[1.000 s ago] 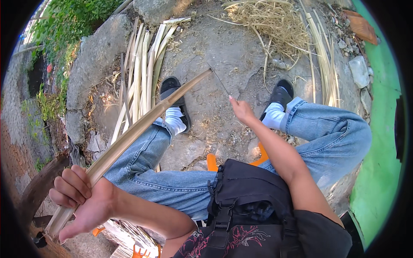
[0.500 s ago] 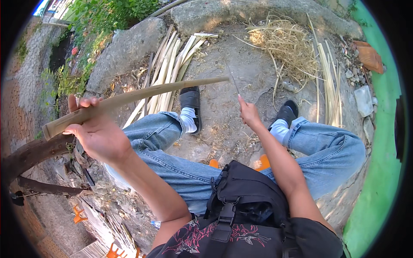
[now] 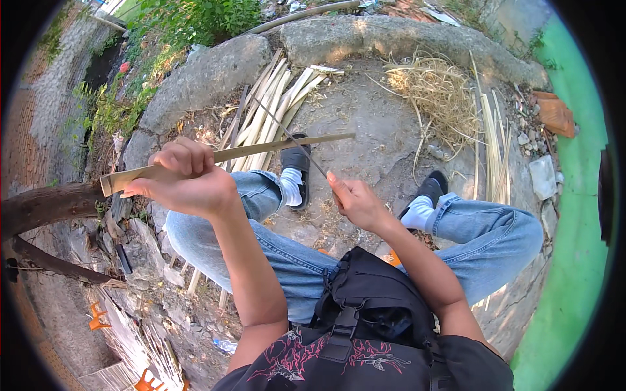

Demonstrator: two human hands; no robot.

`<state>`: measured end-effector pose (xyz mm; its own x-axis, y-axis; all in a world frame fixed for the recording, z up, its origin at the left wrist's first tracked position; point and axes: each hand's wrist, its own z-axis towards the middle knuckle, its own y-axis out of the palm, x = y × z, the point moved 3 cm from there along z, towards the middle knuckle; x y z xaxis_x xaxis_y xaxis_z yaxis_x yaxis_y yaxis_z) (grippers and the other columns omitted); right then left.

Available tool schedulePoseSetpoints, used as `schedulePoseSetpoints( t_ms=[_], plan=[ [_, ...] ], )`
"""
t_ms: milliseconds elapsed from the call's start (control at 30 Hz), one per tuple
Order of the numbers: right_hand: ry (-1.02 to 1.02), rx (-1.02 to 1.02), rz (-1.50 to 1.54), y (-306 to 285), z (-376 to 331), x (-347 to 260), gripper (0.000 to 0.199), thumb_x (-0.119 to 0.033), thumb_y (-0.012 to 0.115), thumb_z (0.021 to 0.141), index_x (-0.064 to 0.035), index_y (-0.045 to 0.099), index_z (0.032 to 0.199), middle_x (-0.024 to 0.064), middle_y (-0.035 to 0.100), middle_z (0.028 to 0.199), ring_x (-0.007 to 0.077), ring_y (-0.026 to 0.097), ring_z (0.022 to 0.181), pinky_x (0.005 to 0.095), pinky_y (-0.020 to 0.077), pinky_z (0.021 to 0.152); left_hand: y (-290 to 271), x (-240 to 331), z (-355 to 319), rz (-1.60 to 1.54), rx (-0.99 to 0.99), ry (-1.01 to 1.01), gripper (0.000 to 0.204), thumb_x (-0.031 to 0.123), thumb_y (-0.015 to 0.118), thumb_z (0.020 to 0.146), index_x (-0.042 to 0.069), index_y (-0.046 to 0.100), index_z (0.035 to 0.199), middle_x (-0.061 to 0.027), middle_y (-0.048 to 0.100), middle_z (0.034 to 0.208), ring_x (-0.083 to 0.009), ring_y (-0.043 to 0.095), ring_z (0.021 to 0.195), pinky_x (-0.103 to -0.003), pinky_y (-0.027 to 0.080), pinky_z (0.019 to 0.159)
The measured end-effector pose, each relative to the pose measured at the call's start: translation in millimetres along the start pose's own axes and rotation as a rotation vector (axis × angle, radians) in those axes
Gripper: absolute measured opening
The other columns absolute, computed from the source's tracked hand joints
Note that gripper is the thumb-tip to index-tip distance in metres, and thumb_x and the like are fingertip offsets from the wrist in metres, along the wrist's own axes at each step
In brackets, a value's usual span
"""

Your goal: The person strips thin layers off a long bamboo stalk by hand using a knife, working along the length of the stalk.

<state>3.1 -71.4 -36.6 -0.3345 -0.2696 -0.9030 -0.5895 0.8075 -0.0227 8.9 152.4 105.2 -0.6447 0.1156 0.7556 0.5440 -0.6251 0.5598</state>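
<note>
My left hand is closed around the near end of a split bamboo strip, its fingers curled over the top. The strip points to the right, roughly level, above my left foot. In my right hand I grip a thin-bladed knife; its handle is hidden in my fingers. The blade slants up and to the left, crossing the strip about midway along its free length. Whether the edge touches the bamboo I cannot tell.
Pale split strips lie beyond my left foot. A heap of curly shavings sits far right, beside more long strips. A stone kerb curves behind them. Dark branches reach in at left; a green wall borders the right.
My left hand has moved right and its fingers have closed over the bamboo strip. The knife has swung left and now crosses the strip; my right hand has come lower and left.
</note>
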Motion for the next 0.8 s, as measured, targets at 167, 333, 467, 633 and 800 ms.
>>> schedulePoseSetpoints(
  t_ms=[167, 333, 467, 633, 800],
  plan=[
    [-0.096, 0.065, -0.013, 3.4, 0.6, 27.3, 0.058, -0.046, 0.041, 0.096, 0.0039, 0.047, 0.066, 0.0073, 0.038, 0.053, 0.0124, 0.037, 0.055, 0.0347, 0.0329, 0.051, 9.8, 1.2, -6.0, 0.051, 0.090, 0.060, 0.065, 0.072, 0.026, 0.088, 0.013, 0.036, 0.062, 0.0032, 0.020, 0.050, -0.0097, 0.015, 0.045, -0.025, 0.010, 0.042],
    [-0.100, 0.160, -0.054, -2.1, 3.7, 31.7, 0.057, -0.045, 0.037, 0.098, -0.0052, 0.043, 0.057, -0.0019, 0.038, 0.050, 0.0084, 0.036, 0.048, 0.0270, 0.0312, 0.047, 22.2, 0.3, -14.4, 0.109, 0.155, 0.088, 0.065, 0.071, 0.023, 0.088, 0.013, 0.030, 0.061, 0.0030, 0.018, 0.050, -0.0098, 0.014, 0.047, -0.026, 0.010, 0.043],
    [-0.187, 0.104, 0.067, 6.7, 10.7, 33.3, 0.058, -0.046, 0.037, 0.098, -0.0068, 0.041, 0.055, -0.0018, 0.036, 0.048, 0.0082, 0.036, 0.045, 0.0263, 0.0300, 0.043, 26.1, 6.1, -14.0, 0.117, 0.154, 0.071, 0.063, 0.070, 0.021, 0.090, 0.014, 0.028, 0.062, 0.0025, 0.020, 0.052, -0.0100, 0.014, 0.047, -0.026, 0.011, 0.044],
    [0.079, 0.053, 0.208, 1.9, 2.9, 18.6, 0.060, -0.049, 0.038, 0.097, -0.0076, 0.042, 0.053, -0.0012, 0.037, 0.048, 0.0079, 0.037, 0.046, 0.0269, 0.0300, 0.043, 27.6, 4.1, -18.4, 0.094, 0.037, 0.094, 0.063, 0.069, 0.021, 0.090, 0.013, 0.027, 0.061, 0.0026, 0.017, 0.052, -0.0101, 0.013, 0.047, -0.026, 0.010, 0.044],
    [-0.170, 0.078, 0.097, 0.8, 5.1, 17.0, 0.059, -0.049, 0.038, 0.097, -0.0072, 0.041, 0.055, -0.0018, 0.037, 0.048, 0.0079, 0.035, 0.045, 0.0265, 0.0289, 0.043, 22.5, 2.5, -13.3, 0.035, -0.034, 0.070, 0.063, 0.069, 0.021, 0.090, 0.013, 0.027, 0.061, 0.0028, 0.017, 0.052, -0.0098, 0.013, 0.047, -0.026, 0.009, 0.044]
  ],
)
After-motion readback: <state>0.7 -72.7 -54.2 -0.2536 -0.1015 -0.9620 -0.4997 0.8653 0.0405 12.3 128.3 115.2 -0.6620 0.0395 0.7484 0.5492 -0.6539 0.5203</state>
